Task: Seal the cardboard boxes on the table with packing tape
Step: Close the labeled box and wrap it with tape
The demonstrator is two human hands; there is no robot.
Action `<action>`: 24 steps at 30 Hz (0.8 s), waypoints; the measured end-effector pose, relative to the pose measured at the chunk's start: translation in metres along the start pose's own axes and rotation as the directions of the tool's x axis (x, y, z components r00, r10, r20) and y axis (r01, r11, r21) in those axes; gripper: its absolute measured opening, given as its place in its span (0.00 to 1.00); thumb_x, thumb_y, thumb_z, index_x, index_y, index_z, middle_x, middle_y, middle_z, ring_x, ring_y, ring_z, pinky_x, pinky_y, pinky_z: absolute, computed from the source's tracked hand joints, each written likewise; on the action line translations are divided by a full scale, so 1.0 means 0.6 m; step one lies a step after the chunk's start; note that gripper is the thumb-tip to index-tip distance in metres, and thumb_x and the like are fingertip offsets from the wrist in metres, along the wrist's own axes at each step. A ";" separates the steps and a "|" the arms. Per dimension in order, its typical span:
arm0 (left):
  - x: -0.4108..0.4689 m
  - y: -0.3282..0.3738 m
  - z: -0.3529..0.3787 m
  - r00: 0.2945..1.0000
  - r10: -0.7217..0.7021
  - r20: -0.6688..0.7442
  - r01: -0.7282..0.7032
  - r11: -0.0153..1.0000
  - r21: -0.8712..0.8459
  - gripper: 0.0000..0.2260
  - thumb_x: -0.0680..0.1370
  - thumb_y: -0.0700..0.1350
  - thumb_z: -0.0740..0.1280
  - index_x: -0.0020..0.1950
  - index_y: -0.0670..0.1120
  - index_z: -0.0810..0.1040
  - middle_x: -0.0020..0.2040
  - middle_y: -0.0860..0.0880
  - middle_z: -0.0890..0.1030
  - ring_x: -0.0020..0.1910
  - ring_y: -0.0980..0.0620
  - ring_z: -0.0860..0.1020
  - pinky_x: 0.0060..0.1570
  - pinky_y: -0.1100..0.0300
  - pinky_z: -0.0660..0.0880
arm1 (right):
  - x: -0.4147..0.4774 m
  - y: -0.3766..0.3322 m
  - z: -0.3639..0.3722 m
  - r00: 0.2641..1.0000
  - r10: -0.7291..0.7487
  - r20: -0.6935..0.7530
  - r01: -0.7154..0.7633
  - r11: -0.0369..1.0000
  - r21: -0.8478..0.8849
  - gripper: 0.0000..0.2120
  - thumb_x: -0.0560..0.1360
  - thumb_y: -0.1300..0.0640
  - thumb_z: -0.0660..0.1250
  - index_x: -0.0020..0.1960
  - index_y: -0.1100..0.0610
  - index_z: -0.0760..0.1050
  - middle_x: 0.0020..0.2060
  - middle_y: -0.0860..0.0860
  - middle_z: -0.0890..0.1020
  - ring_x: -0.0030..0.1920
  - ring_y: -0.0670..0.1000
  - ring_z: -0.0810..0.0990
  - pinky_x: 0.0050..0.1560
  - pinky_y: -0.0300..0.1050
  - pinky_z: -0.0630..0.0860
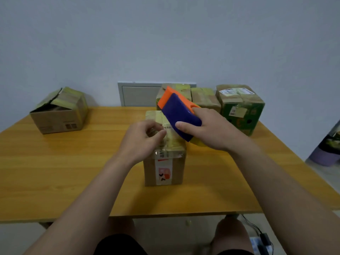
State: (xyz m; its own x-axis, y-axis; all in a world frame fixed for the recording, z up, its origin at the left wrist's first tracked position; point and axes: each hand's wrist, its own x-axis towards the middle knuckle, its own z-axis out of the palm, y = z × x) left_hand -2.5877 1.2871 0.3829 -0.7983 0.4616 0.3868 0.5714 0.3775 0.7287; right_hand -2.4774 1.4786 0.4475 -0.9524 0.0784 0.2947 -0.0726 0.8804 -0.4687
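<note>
A small brown cardboard box [163, 170] with a white and red label stands in the middle of the wooden table [73, 172]. Yellowish tape runs across its top. My right hand [211, 129] grips a blue and orange tape dispenser [179, 111], tilted over the box's far right top. My left hand [143, 140] hovers over the box top with fingers curled, pinching what looks like the clear tape end; blur hides the detail.
An open-flapped box [58, 113] sits at the table's far left. Three taped boxes stand at the back right, the rightmost green [241, 109]. A white panel [138, 94] is on the wall behind. A purple bin [325, 155] stands on the floor at the right.
</note>
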 end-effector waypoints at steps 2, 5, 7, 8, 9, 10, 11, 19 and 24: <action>-0.004 -0.015 -0.004 0.999 -0.027 -0.039 0.019 0.983 -0.182 0.03 0.79 0.47 0.72 0.47 0.52 0.86 0.54 0.55 0.86 0.55 0.54 0.82 0.59 0.46 0.80 | 0.025 -0.008 0.025 0.993 -0.072 -0.091 0.062 0.992 -0.109 0.26 0.76 0.29 0.61 0.52 0.53 0.73 0.42 0.48 0.80 0.40 0.50 0.80 0.42 0.57 0.81; -0.018 -0.031 -0.006 0.980 -0.105 -0.171 0.023 0.907 -0.421 0.06 0.80 0.41 0.72 0.44 0.46 0.84 0.54 0.50 0.86 0.55 0.51 0.83 0.58 0.49 0.81 | 0.063 -0.015 0.067 0.960 -0.191 -0.204 0.148 0.966 -0.211 0.24 0.78 0.31 0.62 0.49 0.53 0.72 0.39 0.47 0.79 0.35 0.48 0.77 0.36 0.49 0.78; -0.026 -0.039 -0.005 0.966 -0.137 -0.220 0.016 0.879 -0.477 0.06 0.81 0.41 0.70 0.44 0.46 0.83 0.51 0.49 0.85 0.54 0.51 0.83 0.54 0.54 0.81 | 0.084 -0.015 0.087 0.947 -0.252 -0.201 0.184 0.935 -0.303 0.23 0.78 0.32 0.63 0.47 0.53 0.70 0.35 0.45 0.75 0.32 0.45 0.73 0.31 0.44 0.71; -0.026 -0.040 -0.005 0.958 -0.184 -0.218 0.038 0.840 -0.542 0.06 0.81 0.42 0.69 0.45 0.47 0.82 0.50 0.48 0.85 0.52 0.51 0.83 0.52 0.56 0.80 | 0.092 -0.016 0.093 0.939 -0.275 -0.206 0.196 0.921 -0.337 0.22 0.77 0.32 0.63 0.46 0.52 0.69 0.32 0.42 0.71 0.30 0.43 0.69 0.29 0.41 0.65; -0.023 -0.038 -0.006 0.946 -0.253 -0.203 0.077 0.783 -0.617 0.05 0.82 0.42 0.68 0.46 0.48 0.80 0.49 0.48 0.84 0.50 0.52 0.83 0.50 0.57 0.80 | 0.098 -0.016 0.098 0.931 -0.289 -0.222 0.199 0.913 -0.355 0.21 0.77 0.32 0.64 0.45 0.51 0.68 0.31 0.41 0.68 0.29 0.40 0.66 0.29 0.38 0.60; -0.017 -0.037 -0.006 0.927 -0.330 -0.180 0.127 0.725 -0.677 0.05 0.82 0.43 0.67 0.47 0.49 0.79 0.49 0.48 0.84 0.49 0.53 0.84 0.49 0.57 0.78 | 0.104 -0.017 0.102 0.927 -0.293 -0.236 0.194 0.910 -0.367 0.22 0.76 0.32 0.64 0.45 0.50 0.69 0.30 0.40 0.67 0.28 0.40 0.65 0.29 0.37 0.58; -0.008 -0.037 -0.005 0.904 -0.399 -0.155 0.176 0.677 -0.715 0.05 0.83 0.44 0.67 0.48 0.50 0.78 0.48 0.50 0.84 0.48 0.55 0.84 0.47 0.57 0.77 | 0.108 -0.017 0.106 0.925 -0.292 -0.245 0.185 0.906 -0.380 0.22 0.75 0.31 0.63 0.44 0.51 0.70 0.30 0.41 0.68 0.28 0.40 0.65 0.29 0.37 0.57; 0.010 -0.050 0.058 0.813 -0.580 0.042 0.330 0.401 -0.854 0.05 0.85 0.49 0.64 0.53 0.49 0.74 0.49 0.45 0.79 0.49 0.45 0.79 0.50 0.47 0.77 | 0.114 -0.020 0.123 0.930 -0.234 -0.283 0.084 0.886 -0.456 0.25 0.73 0.28 0.60 0.43 0.52 0.71 0.32 0.45 0.73 0.31 0.49 0.74 0.32 0.46 0.74; -0.019 -0.087 0.056 0.870 -0.489 -0.066 0.355 0.714 -0.604 0.07 0.86 0.53 0.61 0.55 0.52 0.75 0.52 0.47 0.81 0.50 0.46 0.80 0.51 0.55 0.77 | 0.120 -0.021 0.124 0.937 -0.228 -0.266 0.088 0.889 -0.449 0.24 0.73 0.30 0.62 0.47 0.52 0.72 0.35 0.46 0.75 0.34 0.50 0.75 0.34 0.45 0.74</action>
State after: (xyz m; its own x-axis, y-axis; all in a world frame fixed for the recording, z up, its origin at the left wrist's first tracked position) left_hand -2.6022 1.2893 0.3213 -0.9863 0.1638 0.0174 0.0092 -0.0512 0.9986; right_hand -2.5673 1.4385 0.4126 -0.7967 -0.0025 0.6044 -0.0156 0.9997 -0.0164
